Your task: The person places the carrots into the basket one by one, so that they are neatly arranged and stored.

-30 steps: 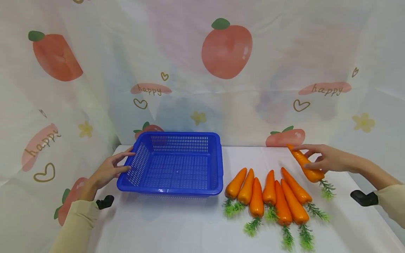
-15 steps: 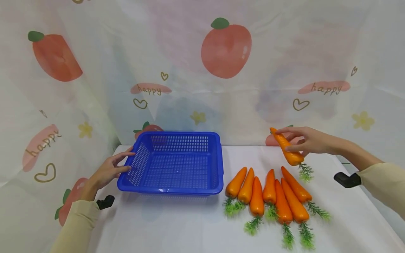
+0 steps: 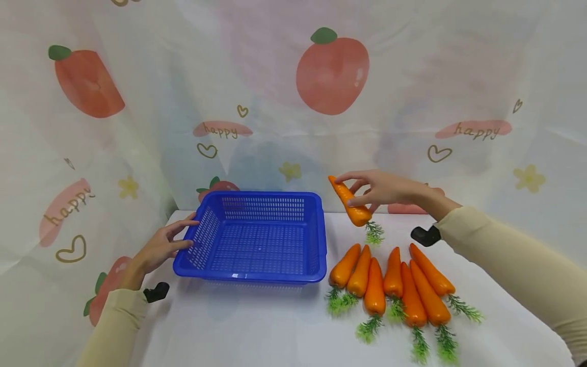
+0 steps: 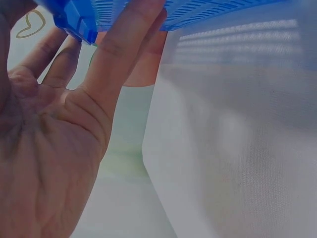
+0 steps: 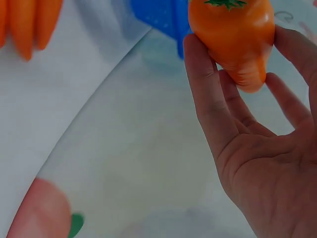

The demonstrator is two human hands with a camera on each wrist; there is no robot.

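Note:
My right hand (image 3: 382, 188) pinches an orange carrot (image 3: 350, 204) between thumb and fingers, above the table and just right of the basket. The carrot tilts, its thin tip up and left and its green leaves (image 3: 374, 233) hanging at the lower right. In the right wrist view, fingers and thumb flank the carrot (image 5: 237, 34) on both sides. My left hand (image 3: 160, 250) grips the left rim of a blue plastic basket (image 3: 249, 278), its index finger and thumb over the edge. From the left wrist, the basket's underside (image 4: 208, 12) shows above the hand (image 4: 54, 129).
Several carrots (image 3: 375, 290) lie side by side on the white-covered table (image 3: 247, 326), right of the basket, leaves toward the front. A printed cloth backdrop (image 3: 270, 76) rises behind the table and on the left. The basket's slotted floor (image 3: 261, 250) shows bare.
My right hand has lifted the carrot off the right side of the table and carried it left toward the basket. The left hand and the basket have stayed in place.

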